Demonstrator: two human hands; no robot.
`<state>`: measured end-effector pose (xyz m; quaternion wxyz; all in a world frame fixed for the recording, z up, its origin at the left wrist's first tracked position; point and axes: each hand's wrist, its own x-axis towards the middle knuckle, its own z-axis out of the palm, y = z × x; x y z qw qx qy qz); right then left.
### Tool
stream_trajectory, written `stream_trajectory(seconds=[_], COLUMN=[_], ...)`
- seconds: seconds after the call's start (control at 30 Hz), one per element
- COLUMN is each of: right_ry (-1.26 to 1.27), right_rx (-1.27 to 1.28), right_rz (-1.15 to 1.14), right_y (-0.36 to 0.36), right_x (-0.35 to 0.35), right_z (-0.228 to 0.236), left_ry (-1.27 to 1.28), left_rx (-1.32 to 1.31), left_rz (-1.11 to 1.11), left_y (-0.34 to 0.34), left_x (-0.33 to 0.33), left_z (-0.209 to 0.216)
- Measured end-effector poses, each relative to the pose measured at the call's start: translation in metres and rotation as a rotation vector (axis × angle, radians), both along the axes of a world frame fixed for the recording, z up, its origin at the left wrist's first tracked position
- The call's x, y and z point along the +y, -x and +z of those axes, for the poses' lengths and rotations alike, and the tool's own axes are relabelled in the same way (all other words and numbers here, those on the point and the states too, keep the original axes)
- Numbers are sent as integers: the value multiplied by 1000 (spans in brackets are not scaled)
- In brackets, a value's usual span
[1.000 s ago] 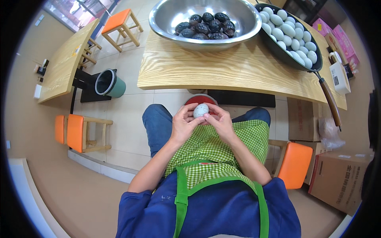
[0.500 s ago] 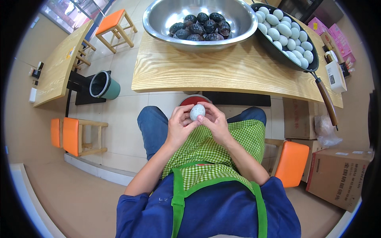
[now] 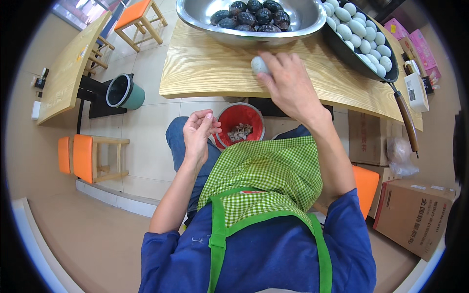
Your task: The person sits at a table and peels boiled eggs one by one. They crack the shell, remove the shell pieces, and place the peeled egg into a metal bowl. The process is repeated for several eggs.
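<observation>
My right hand is over the front part of the wooden table, its fingers closed on a pale blue, speckled century egg still in its shell. The egg is at or just above the tabletop. My left hand hovers over my left knee, fingers loosely curled and a little apart, with nothing seen in it. Beside it, a red bucket on the floor between my legs has bits of shell at its bottom. Dark peeled century eggs lie in a steel bowl on the table.
Unpeeled pale eggs fill a black pan on the table at the right; its handle juts past the edge. Cardboard boxes and an orange stool stand right. A green bin stands left.
Both hands held the egg over my lap. My right hand has carried it forward to the table, while my left let go and moved left. The red bucket now shows more fully.
</observation>
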<state>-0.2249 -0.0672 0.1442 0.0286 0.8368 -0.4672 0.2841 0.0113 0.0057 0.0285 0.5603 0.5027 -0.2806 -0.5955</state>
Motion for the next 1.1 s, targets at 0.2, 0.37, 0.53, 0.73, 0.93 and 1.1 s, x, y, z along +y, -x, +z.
stream_trajectory(seconds=[0.2,0.37,0.53,0.73,0.93,1.1], right_ry=[-60,-89,-122,-166,-107,22], right_rx=[-83,-82,-86,-76,-174,-387], right_rz=[36,22,74,67,61,112], right_y=[-5,-6,-13,-7,-5,-17], right_x=[-4,7,7,11,16,60], right_z=[-7,6,9,6,-4,-18], left_ry=[-18,-24,-66,-30,-23,110], left_rx=[41,14,44,-73,99,396], left_rz=[-61,-110,-160,-198,-390,-378], left_y=[4,10,13,29,40,54], left_x=[-8,-6,-4,-3,-6,8], left_z=[-6,-1,-6,10,17,50])
